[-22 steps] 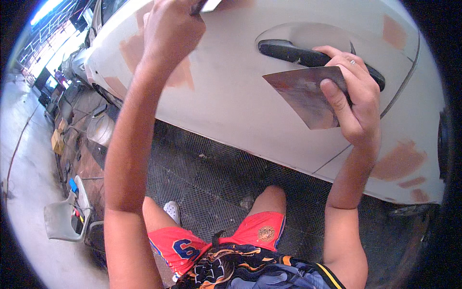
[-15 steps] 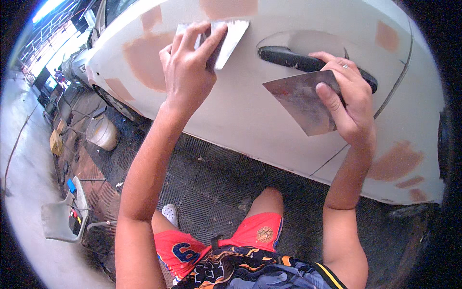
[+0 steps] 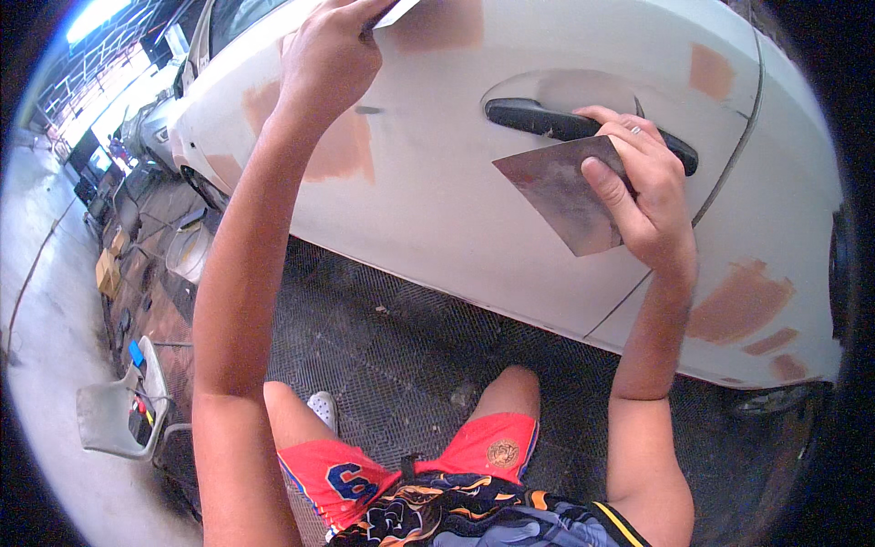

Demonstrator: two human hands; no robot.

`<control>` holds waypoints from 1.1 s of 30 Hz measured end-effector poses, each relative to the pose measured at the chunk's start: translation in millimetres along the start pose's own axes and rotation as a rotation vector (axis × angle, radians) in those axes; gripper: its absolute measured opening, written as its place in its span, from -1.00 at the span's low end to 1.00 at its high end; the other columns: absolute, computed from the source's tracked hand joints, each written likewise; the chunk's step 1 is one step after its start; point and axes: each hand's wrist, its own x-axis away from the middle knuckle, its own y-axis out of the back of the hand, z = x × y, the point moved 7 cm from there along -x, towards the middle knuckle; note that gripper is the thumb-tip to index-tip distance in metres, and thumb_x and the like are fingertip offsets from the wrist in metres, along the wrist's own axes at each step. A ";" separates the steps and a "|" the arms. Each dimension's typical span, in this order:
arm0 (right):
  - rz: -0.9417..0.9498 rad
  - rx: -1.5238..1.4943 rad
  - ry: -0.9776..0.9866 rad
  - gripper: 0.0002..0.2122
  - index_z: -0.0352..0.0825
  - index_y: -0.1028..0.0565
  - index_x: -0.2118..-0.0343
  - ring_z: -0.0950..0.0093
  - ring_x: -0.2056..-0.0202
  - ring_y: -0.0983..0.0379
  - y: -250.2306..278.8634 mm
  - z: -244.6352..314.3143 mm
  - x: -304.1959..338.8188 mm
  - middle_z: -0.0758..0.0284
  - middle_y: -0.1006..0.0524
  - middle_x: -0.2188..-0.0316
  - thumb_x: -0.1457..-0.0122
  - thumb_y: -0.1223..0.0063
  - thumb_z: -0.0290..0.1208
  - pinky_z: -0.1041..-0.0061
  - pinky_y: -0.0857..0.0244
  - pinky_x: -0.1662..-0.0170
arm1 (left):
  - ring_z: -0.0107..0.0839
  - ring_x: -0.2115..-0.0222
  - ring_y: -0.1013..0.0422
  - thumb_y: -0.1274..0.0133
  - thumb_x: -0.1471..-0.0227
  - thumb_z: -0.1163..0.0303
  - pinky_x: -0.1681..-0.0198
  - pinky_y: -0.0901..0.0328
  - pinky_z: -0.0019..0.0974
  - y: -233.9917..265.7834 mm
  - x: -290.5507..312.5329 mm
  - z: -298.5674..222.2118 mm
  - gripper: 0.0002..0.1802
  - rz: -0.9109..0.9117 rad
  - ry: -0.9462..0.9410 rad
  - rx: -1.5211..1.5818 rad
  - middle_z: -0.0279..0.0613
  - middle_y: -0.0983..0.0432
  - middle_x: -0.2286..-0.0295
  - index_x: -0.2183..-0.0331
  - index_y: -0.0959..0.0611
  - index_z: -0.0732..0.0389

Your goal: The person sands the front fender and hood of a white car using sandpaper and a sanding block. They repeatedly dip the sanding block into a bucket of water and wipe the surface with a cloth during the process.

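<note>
Our left hand (image 3: 330, 56) had shifted up from the middle of the white car door (image 3: 437, 205) to the top of the view, where its scraper (image 3: 397, 12) showed only a bright strip by the left edge of the upper tan patch (image 3: 445, 27). Its fingers were curled round the scraper, but we could not see their tips, nor tell whether the blade touched the door. Our right hand (image 3: 649, 187) had barely moved: it pinched a metal plate (image 3: 554, 196), thumb flat on the face, other fingers behind, near the black door handle (image 3: 529, 118). The left forearm (image 3: 251, 246) now crossed the larger tan patch (image 3: 342, 148). We judged that the work had passed higher up the door, the plate kept ready.
</note>
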 end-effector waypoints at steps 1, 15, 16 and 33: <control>0.005 -0.001 -0.001 -0.70 -0.51 -0.53 0.34 0.04 0.08 -0.51 -1.5 0.1 0.1 0.03 -0.59 0.26 -0.22 -0.12 -0.27 0.22 -0.29 -0.07 | 0.01 0.05 -0.48 0.08 0.09 0.75 0.00 -0.36 -0.11 -1.9 2.6 -1.8 -0.42 -0.001 0.012 -0.034 0.04 -0.56 0.09 0.02 -0.67 0.17; 0.064 -0.043 -0.054 -0.71 -0.50 -0.55 0.27 0.06 0.00 -0.48 0.1 1.4 -2.5 0.04 -0.59 0.19 -0.26 -0.09 -0.29 0.24 -0.27 -0.11 | -0.20 -0.04 -0.41 -0.15 0.14 0.62 0.06 -0.26 0.01 -43.2 97.8 0.5 -0.27 -0.132 -0.007 -0.292 -0.26 -0.47 -0.03 -0.10 -0.62 -0.19; 0.069 -0.023 -0.058 -0.72 -0.50 -0.56 0.26 0.06 0.00 -0.48 4.7 -0.9 -1.5 0.04 -0.59 0.18 -0.27 -0.08 -0.29 0.24 -0.26 -0.11 | -0.19 -0.04 -0.41 -0.13 0.13 0.64 0.04 -0.27 0.01 -41.9 101.0 -2.5 -0.27 -0.091 -0.007 -0.276 -0.25 -0.48 -0.03 -0.10 -0.62 -0.17; -0.389 -1.766 -1.946 -0.65 -0.36 -0.48 -0.08 0.32 0.10 -0.59 -238.9 157.9 315.2 0.21 -0.62 0.07 -0.35 -0.02 -0.25 0.23 -0.46 -0.04 | 0.13 -0.27 -0.16 -0.18 0.01 0.46 -0.23 -0.11 0.36 5.6 354.5 -143.4 -0.23 0.614 0.021 0.930 0.09 -0.22 -0.24 -0.25 -0.44 -0.12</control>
